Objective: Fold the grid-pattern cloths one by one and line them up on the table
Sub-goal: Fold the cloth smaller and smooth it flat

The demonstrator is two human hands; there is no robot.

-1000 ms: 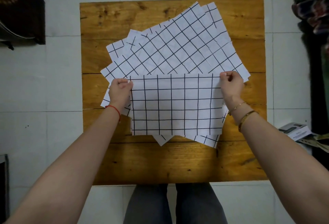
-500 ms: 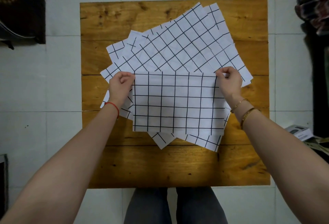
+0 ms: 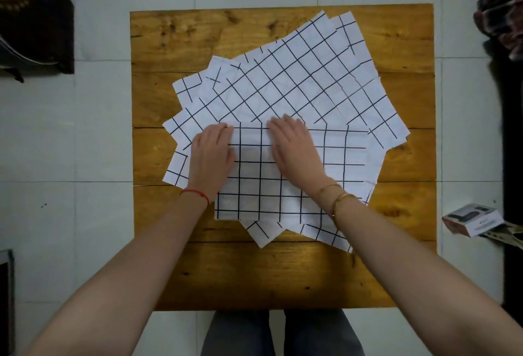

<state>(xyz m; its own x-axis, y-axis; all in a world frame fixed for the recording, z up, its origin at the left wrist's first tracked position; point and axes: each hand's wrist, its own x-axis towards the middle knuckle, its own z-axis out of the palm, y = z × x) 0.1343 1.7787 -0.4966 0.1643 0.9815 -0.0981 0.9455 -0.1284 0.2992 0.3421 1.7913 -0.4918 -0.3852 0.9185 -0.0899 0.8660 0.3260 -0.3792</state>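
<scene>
A fanned pile of white cloths with a black grid [image 3: 294, 84] lies across the middle of the wooden table [image 3: 283, 276]. On top of the pile, nearest me, lies one cloth folded in half [image 3: 263, 188], its fold line along the far edge. My left hand [image 3: 212, 155] rests flat on the folded cloth's far left corner. My right hand [image 3: 294, 149] lies flat on the cloth near the middle of the fold. Both palms face down with fingers spread, gripping nothing.
Bare wood shows along the table's near edge and its far left corner [image 3: 175, 33]. A small box [image 3: 472, 222] lies on the tiled floor to the right. Dark clothing hangs at the right edge [image 3: 501, 19] and dark items sit at the upper left [image 3: 34, 16].
Both hands held the cloth's far corners pinched a second ago. They have let go, moved inward and now lie flat on the folded cloth along its fold.
</scene>
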